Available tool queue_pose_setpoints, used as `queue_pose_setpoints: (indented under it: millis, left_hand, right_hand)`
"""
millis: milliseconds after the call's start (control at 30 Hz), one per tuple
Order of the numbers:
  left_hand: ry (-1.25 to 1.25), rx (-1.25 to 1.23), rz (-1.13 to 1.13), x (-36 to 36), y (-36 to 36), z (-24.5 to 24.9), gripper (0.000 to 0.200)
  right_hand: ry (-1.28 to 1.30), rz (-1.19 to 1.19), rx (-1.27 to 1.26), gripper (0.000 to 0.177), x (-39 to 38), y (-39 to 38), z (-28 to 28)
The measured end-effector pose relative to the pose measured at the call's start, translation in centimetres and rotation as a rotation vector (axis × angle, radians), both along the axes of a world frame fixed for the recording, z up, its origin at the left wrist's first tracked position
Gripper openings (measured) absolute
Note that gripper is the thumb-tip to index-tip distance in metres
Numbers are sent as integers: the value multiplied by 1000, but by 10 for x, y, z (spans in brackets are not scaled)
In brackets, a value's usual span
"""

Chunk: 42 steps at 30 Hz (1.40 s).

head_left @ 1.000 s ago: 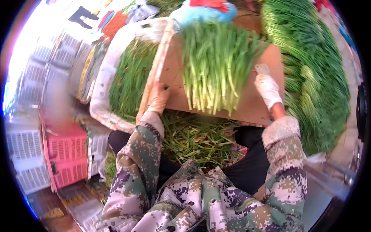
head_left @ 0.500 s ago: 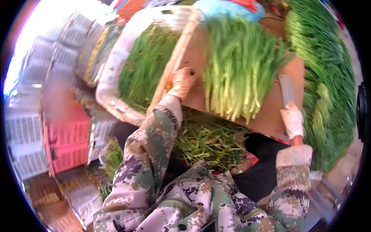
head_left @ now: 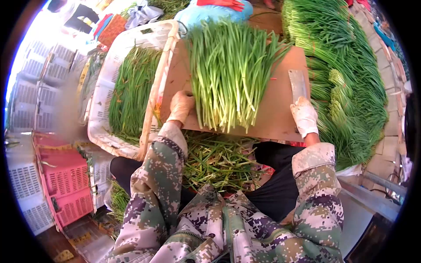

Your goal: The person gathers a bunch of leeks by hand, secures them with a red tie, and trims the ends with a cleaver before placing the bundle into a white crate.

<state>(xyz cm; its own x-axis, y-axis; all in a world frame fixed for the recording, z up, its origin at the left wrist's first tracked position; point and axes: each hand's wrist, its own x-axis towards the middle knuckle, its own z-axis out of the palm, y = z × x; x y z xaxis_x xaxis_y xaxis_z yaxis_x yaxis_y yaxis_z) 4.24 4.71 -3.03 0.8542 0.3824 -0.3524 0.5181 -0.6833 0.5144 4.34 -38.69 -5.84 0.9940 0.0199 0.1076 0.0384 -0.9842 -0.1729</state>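
A thick bunch of garlic chives lies on a brown board in front of me, pale stem ends toward my lap. My left hand, in a thin pale glove, is curled closed on the board's left part, right beside the lower stems; whatever its fingers may hold is hidden. My right hand, in a white glove, is closed around the handle of a cleaver. The cleaver's broad rectangular blade points away from me over the board's right edge, apart from the bunch.
A white plastic basket of loose greens stands left of the board. Piled chives line the right side. Cut trimmings lie below the board, between my legs. Pink crates stand lower left. A red glove rests on blue material at the top.
The view has turned, shifting the whole scene left in the picture. My left hand is a little closer to the stems. My right hand keeps hold of the cleaver at the board's right edge.
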Motion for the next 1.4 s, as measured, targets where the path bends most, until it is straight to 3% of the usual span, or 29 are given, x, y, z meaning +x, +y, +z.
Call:
queue_pose_setpoints:
  millis: [33,133,167,233,300,333,400,433,467,567,667,700,767,867,1000,1133,1233,1400]
  left_hand:
    - [-100,-34,-22,-1,0,-6,29]
    - [-98,-225,57,-1,2,-31,28]
    - [-97,-222,54,-2,0,-32,28]
    - [-192,-498,111,-4,-6,-36,27]
    - [-322,-615,90,-10,-4,-54,27]
    - [-387,-504,66,-13,-15,-32,28]
    - [-306,-449,103,-21,-39,5,28]
    - [-338,-237,15,-18,-35,-3,28]
    - [-404,-181,-18,-19,-43,3,29]
    - [-433,-134,-23,-18,-43,-26,31]
    - [-310,18,-151,-15,-34,4,28]
    - [-399,106,-195,-14,-30,-2,24]
    - [-346,117,-216,-7,-23,-3,22]
    - [-324,153,-246,0,-20,-6,18]
    - [-343,209,-195,10,-10,-14,18]
    - [-444,326,-102,26,20,-12,35]
    - [-586,361,-284,38,25,-5,33]
    - [-381,328,-360,54,18,-5,34]
  right_hand:
    - [-18,64,-51,27,8,-3,-10]
    - [-168,166,-74,22,29,11,-20]
    - [-229,244,30,23,37,29,-7]
    - [-291,328,143,23,47,42,10]
    - [-261,327,-61,23,59,65,18]
    - [-436,378,-35,23,74,66,-11]
    - [-53,288,10,22,74,70,4]
    - [-122,349,46,22,81,64,-19]
    - [-202,398,74,21,88,55,-38]
    - [-55,345,53,17,86,63,-20]
    - [-88,314,91,16,73,79,0]
    - [8,302,63,16,66,82,10]
    - [187,323,17,14,56,81,22]
    - [267,472,41,12,34,81,32]
    - [362,443,-18,15,24,94,46]
    - [316,405,45,16,28,90,52]
    - [283,399,75,12,29,88,55]
    - [174,508,74,8,29,81,46]
